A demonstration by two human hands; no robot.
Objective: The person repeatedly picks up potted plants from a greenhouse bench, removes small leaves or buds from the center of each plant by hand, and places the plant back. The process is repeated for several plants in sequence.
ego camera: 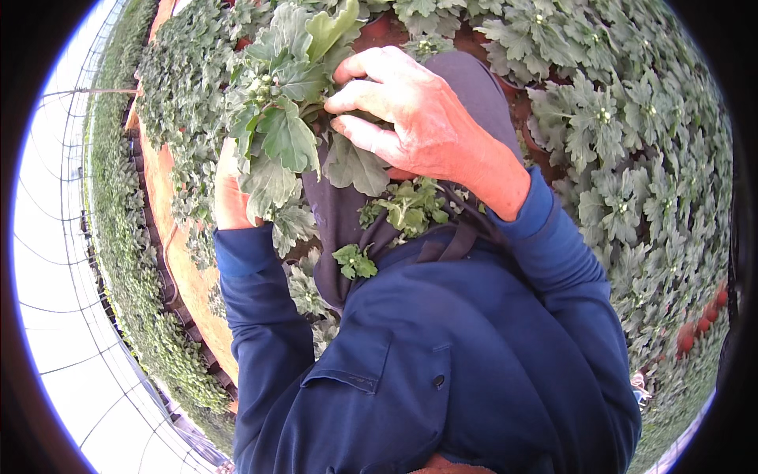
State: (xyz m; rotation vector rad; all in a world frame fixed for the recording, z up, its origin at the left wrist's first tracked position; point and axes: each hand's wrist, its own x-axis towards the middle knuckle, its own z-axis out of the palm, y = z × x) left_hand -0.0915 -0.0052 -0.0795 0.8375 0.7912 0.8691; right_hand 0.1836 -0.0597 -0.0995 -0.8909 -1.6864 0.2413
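Observation:
A leafy potted plant, likely a chrysanthemum [290, 127], with a cluster of pale green buds stands in front of me, leaning over my lap. My left hand [231, 192] is at its left side; leaves cover the fingers, so its grip is hidden. From the right, my right hand [408, 112] reaches in with fingers bent and spaced. Its fingertips are at the leaves and stems, and whether they pinch anything is not visible. Loose green shoots [411, 207] lie on my lap below the right hand. A smaller plucked sprig [355, 262] rests on my dark trousers.
Dense rows of similar plants [616, 154] in reddish pots surround me. My knee [474, 77] rises among them. On the left runs an orange-brown dirt path [157, 183], with another plant row [118, 237] and a greenhouse frame [59, 249] beyond. Red pots [687, 338] show at right.

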